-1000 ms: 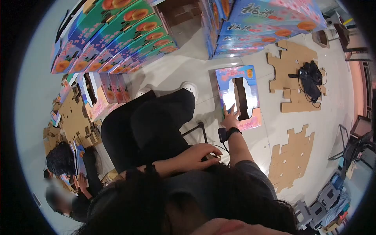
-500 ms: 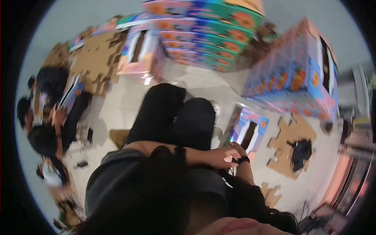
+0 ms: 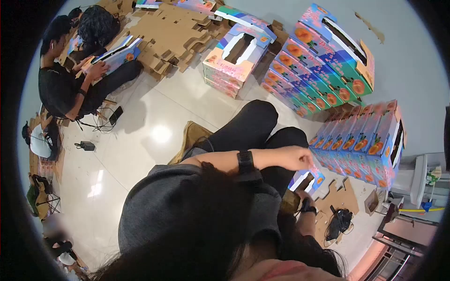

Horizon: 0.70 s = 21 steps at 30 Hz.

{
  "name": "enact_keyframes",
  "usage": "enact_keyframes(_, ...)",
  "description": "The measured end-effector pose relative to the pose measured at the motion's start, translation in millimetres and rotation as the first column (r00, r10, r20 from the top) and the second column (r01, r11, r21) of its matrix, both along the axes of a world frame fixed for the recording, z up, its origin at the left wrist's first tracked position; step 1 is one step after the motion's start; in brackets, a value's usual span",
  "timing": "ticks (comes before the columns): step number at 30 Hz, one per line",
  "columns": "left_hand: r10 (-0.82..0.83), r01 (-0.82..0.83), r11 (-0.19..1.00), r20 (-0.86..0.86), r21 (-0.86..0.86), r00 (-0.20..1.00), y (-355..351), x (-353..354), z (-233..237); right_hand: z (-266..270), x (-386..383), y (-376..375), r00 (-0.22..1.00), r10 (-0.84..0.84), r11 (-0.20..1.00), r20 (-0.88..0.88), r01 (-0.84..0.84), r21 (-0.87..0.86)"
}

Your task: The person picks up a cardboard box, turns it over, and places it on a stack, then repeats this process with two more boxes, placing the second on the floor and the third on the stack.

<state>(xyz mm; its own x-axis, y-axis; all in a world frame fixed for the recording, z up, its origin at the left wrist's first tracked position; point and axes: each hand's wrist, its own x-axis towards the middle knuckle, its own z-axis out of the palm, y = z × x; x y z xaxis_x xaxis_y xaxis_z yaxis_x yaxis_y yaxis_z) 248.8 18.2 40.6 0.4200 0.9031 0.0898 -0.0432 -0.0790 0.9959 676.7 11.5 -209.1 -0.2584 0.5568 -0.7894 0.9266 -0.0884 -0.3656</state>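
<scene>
My left hand (image 3: 298, 158) hovers past my knees with its fingers curled under; the palm side is turned away, so anything inside is hidden. A wide black band (image 3: 245, 161) circles that forearm. Lower down, my right hand (image 3: 303, 195) is beside a blue and pink printed carton (image 3: 319, 178) on the floor, which has a white-edged handle slot. My left arm and leg cover part of this carton. The right fingers are dark and small, and whether they touch the carton does not show. A black band (image 3: 308, 206) sits on the right wrist.
Stacked peach-printed cartons (image 3: 323, 61) stand ahead, with a blue row (image 3: 370, 140) to the right and a shorter stack (image 3: 234, 58). Flat cardboard (image 3: 168, 35) lies at the back. A black bag (image 3: 338, 224) rests on cardboard. A seated co-worker (image 3: 61, 79) holds a carton at left.
My left hand has come away from my right wrist and moved up over my knees. The right hand has lowered beside the carton. My view has swung round, shifting the surroundings.
</scene>
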Motion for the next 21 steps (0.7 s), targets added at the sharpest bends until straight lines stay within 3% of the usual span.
enact_keyframes(1, 0.04, -0.041, 0.999, -0.014, -0.021, 0.999, -1, -7, 0, 4, -1, 15, 0.938, -0.314, 0.942, -0.148, 0.289, -0.168)
enact_keyframes(3, 0.145, -0.147, 0.987, -0.038, -0.063, 0.989, -9, -17, 5, 71, -29, 50, 0.843, -0.506, 0.831, -0.184, 0.42, -0.364)
enact_keyframes(5, 0.115, -0.115, 0.989, -0.006, -0.091, 0.993, -14, -20, -4, 113, -37, 67, 0.812, -0.542, 0.834, -0.215, 0.49, -0.253)
enact_keyframes(6, 0.086, -0.085, 0.992, -0.003, -0.096, 0.996, -15, -20, -8, 120, -24, 85, 0.927, -0.257, 0.966, -0.274, 0.238, -0.102)
enact_keyframes(8, 0.035, -0.033, 0.993, 0.011, -0.117, 0.999, -14, -20, -12, 144, -25, 109, 0.966, -0.141, 0.986, -0.218, 0.156, 0.05)
enact_keyframes(9, 0.05, -0.048, 0.994, 0.017, -0.1, 0.999, -15, -18, -14, 174, -42, 115, 0.93, -0.334, 0.937, -0.156, 0.345, 0.053)
enact_keyframes(12, 0.091, -0.091, 0.993, 0.004, -0.078, 0.996, -16, -18, -16, 250, -101, 116, 0.994, -0.067, 0.919, -0.081, 0.093, 0.383)
enact_keyframes(15, 0.138, -0.136, 0.99, 0.067, -0.04, 0.988, -11, -24, -17, 281, -158, 96, 0.964, -0.028, 0.872, -0.266, 0.153, 0.464)
enact_keyframes(17, 0.256, -0.255, 0.967, 0.076, -0.019, 0.964, -1, -27, -18, 329, -239, 52, 0.942, -0.137, 0.903, -0.307, 0.246, 0.352)
enact_keyframes(19, 0.311, -0.31, 0.95, 0.049, -0.023, 0.949, 10, -39, -10, 326, -280, 25, 0.894, 0.13, 0.931, -0.429, 0.039, 0.362)
enact_keyframes(20, 0.366, -0.37, 0.929, 0.096, 0.021, 0.925, 19, -43, -16, 313, -289, 17, 0.915, 0.279, 0.859, -0.291, -0.103, 0.501)
enact_keyframes(21, 0.477, -0.476, 0.872, 0.02, 0.112, 0.879, 26, -52, -15, 299, -293, 6, 0.906, 0.403, 0.754, -0.128, -0.25, 0.607)
